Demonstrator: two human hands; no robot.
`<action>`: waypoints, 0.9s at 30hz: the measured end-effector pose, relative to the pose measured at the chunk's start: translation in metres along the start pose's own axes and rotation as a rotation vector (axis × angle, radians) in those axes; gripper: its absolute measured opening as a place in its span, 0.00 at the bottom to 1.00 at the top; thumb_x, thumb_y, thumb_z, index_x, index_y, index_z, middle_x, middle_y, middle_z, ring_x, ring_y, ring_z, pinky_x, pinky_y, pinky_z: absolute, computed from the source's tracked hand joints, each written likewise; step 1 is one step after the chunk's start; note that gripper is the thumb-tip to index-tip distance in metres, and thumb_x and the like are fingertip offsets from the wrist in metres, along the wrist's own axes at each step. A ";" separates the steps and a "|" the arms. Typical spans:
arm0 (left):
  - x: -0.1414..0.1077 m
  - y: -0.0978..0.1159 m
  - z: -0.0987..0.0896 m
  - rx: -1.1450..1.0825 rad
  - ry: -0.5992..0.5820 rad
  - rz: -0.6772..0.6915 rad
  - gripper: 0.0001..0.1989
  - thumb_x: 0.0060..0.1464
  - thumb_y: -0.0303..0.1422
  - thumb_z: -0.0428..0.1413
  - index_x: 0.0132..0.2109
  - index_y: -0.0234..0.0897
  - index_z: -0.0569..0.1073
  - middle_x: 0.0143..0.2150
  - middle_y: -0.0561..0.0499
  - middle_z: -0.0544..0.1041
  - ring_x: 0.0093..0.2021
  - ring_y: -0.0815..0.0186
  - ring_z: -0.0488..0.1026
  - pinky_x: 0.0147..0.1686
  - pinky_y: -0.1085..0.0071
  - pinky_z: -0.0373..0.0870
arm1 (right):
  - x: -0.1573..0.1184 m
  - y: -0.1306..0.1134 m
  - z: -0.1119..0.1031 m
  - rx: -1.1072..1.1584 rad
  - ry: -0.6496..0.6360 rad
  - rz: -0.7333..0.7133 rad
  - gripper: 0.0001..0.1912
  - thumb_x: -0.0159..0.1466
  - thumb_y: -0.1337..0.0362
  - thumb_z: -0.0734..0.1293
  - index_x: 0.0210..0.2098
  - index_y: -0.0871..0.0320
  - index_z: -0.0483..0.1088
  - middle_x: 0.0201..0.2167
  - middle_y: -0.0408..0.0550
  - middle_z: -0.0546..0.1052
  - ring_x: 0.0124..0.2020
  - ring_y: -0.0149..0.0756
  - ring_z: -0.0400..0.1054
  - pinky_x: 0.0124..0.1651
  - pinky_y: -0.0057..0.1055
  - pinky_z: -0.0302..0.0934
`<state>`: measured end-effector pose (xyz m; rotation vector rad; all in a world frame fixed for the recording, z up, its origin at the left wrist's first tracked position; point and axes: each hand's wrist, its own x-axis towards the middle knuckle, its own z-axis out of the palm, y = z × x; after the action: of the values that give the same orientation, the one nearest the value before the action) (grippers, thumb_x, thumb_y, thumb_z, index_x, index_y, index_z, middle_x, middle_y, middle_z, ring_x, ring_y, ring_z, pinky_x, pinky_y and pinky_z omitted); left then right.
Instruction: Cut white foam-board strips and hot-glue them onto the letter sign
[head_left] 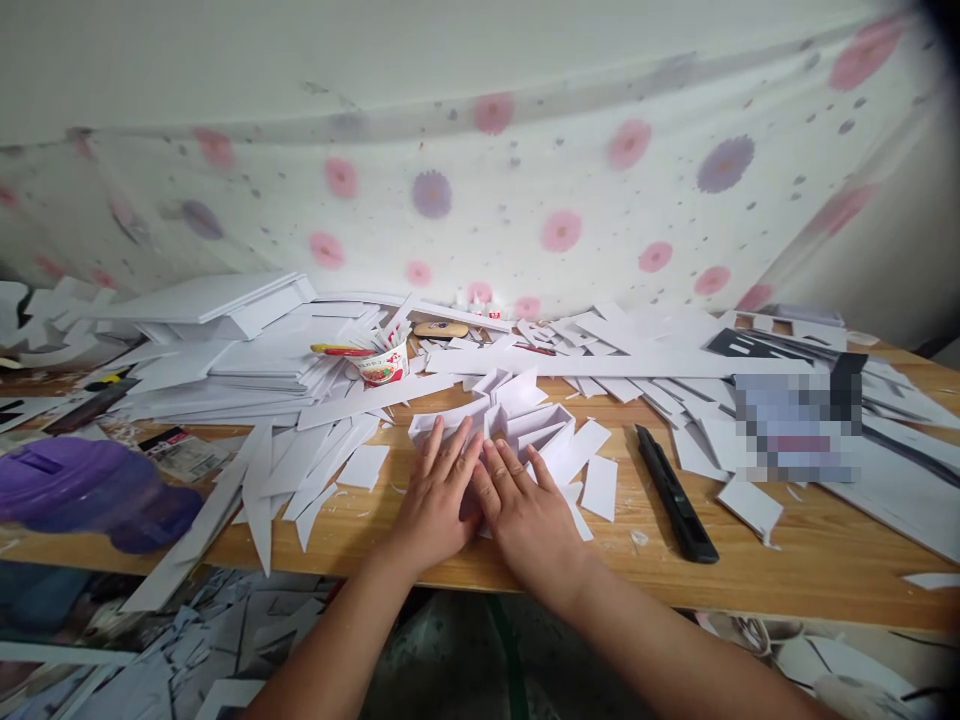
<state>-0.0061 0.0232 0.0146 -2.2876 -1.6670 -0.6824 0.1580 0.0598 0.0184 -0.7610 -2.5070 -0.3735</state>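
A small white foam-board structure (536, 425) with upright walls and open compartments sits near the table's front edge. My left hand (441, 490) rests on its left front part, fingers stretched forward. Beside it my right hand (525, 500) lies on the structure's right front part, its fingers extended and slightly apart. The two hands nearly meet at the thumbs and hide the front of the structure. Flat white pieces (600, 487) lie just right of it. Further right is a black utility knife (675, 495), apart from both hands.
Stacked white boards (225, 370) fill the back left. A paper bowl (384, 365) holds scraps and a pen. A purple container (97, 490) stands at the left edge. White offcuts (600, 330) cover the back and right. More scraps lie below the wooden table (465, 572).
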 end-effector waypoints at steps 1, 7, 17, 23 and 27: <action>-0.003 0.003 -0.002 0.030 0.036 -0.013 0.41 0.54 0.27 0.53 0.69 0.37 0.42 0.70 0.39 0.52 0.70 0.46 0.38 0.63 0.40 0.53 | 0.000 0.000 0.000 -0.003 0.009 0.002 0.20 0.67 0.70 0.58 0.57 0.68 0.66 0.59 0.63 0.66 0.60 0.53 0.61 0.59 0.54 0.56; -0.030 0.018 -0.005 0.126 0.156 0.001 0.37 0.55 0.25 0.50 0.69 0.35 0.45 0.65 0.39 0.63 0.68 0.53 0.53 0.62 0.48 0.61 | -0.002 -0.001 0.003 0.002 0.035 0.001 0.21 0.67 0.66 0.60 0.58 0.68 0.66 0.60 0.65 0.65 0.61 0.54 0.61 0.59 0.53 0.56; -0.039 0.016 -0.009 0.121 -0.032 0.002 0.37 0.58 0.33 0.51 0.69 0.35 0.42 0.68 0.38 0.56 0.69 0.51 0.51 0.61 0.50 0.61 | -0.003 -0.003 0.003 0.031 0.042 0.033 0.21 0.67 0.69 0.59 0.58 0.68 0.65 0.61 0.64 0.64 0.62 0.53 0.59 0.60 0.55 0.54; -0.041 0.014 -0.007 0.151 -0.083 -0.016 0.42 0.54 0.43 0.56 0.68 0.33 0.46 0.68 0.37 0.56 0.69 0.49 0.50 0.63 0.47 0.54 | -0.004 -0.002 0.005 0.028 0.051 0.039 0.21 0.68 0.68 0.58 0.58 0.67 0.65 0.60 0.62 0.65 0.62 0.51 0.59 0.61 0.54 0.53; -0.041 0.014 -0.008 0.187 -0.113 0.004 0.50 0.48 0.52 0.59 0.68 0.29 0.46 0.68 0.35 0.55 0.68 0.48 0.50 0.64 0.45 0.49 | -0.004 -0.002 0.005 0.036 0.046 0.044 0.21 0.68 0.67 0.57 0.59 0.66 0.64 0.61 0.61 0.64 0.62 0.50 0.59 0.62 0.53 0.51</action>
<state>-0.0045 -0.0193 0.0025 -2.2333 -1.6956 -0.3839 0.1581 0.0579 0.0120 -0.7830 -2.4437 -0.3266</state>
